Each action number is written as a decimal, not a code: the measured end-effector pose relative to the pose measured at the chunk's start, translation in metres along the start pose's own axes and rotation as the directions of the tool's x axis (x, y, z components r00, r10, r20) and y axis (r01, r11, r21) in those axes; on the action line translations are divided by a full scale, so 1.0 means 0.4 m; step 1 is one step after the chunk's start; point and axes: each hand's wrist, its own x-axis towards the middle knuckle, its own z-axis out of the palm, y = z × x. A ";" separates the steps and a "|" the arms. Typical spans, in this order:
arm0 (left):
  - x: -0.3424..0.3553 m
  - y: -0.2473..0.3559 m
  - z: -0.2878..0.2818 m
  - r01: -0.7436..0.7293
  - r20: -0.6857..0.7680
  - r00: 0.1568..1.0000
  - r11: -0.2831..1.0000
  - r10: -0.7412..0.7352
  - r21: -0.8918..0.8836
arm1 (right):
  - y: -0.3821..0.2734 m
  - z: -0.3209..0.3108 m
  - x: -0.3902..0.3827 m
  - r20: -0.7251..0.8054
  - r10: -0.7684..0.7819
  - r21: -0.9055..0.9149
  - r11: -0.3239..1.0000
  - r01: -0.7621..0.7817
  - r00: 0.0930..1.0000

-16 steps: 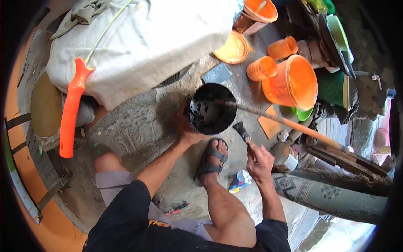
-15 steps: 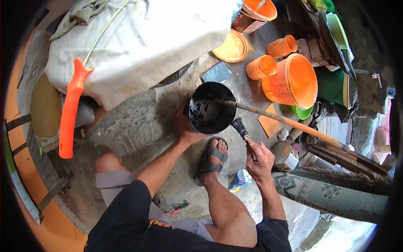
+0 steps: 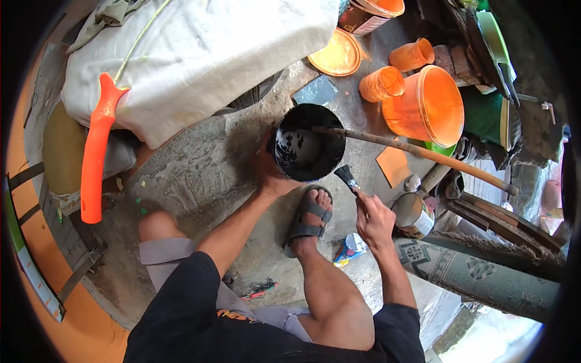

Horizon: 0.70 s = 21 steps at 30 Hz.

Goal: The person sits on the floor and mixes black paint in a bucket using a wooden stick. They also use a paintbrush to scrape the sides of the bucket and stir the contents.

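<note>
My left hand [image 3: 274, 176] grips the side of a round bucket [image 3: 310, 175] coated with black paint; most of its fingers are behind the bucket. Inside, dark glossy paint [image 3: 301, 145] shows, and a long wooden stick [image 3: 417, 151] rests across the rim with its tip in the bucket. To the right, my right hand [image 3: 375, 221] is closed around the handle of a paintbrush [image 3: 346, 176]. Its black bristles point up and left, apart from the bucket's lower right rim.
Orange-stained buckets [image 3: 423, 106], cups [image 3: 382, 83] and a lid [image 3: 334, 53] stand at the far right. A white cloth [image 3: 200, 60] covers a bulky thing at far left, near an orange curved handle [image 3: 98, 157]. On the right lie a tin [image 3: 414, 215] and a rolled carpet [image 3: 478, 275].
The brush bristles have drawn slightly away from the bucket rim and tilted. The bucket, still in my left hand, appears a little higher and further right, as does much of the scene.
</note>
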 end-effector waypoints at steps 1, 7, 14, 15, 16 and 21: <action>0.012 0.006 -0.007 -0.005 -0.051 0.999 1.000 0.006 0.005 | 0.006 0.001 -0.003 -0.066 0.001 0.065 0.998 0.003 0.998; -0.026 -0.031 0.016 -0.054 -0.043 0.998 0.998 0.055 0.022 | -0.028 0.010 0.038 0.021 -0.095 0.023 0.995 0.095 0.995; -0.019 -0.026 0.010 0.006 0.105 0.994 0.987 -0.023 0.160 | -0.018 0.010 0.049 -0.046 -0.092 0.066 0.993 0.095 0.995; -0.023 -0.024 0.018 0.004 0.086 0.996 0.990 -0.017 0.141 | -0.016 0.018 0.058 -0.020 -0.108 0.046 0.993 0.109 0.994; -0.033 -0.019 0.032 0.003 0.066 0.998 0.993 -0.011 0.122 | -0.007 0.016 0.026 0.039 -0.046 0.000 0.999 0.046 0.998; -0.007 -0.022 0.026 -0.085 -0.116 0.989 0.995 0.090 0.050 | 0.024 0.002 -0.048 0.048 0.136 0.500 0.854 -0.142 0.989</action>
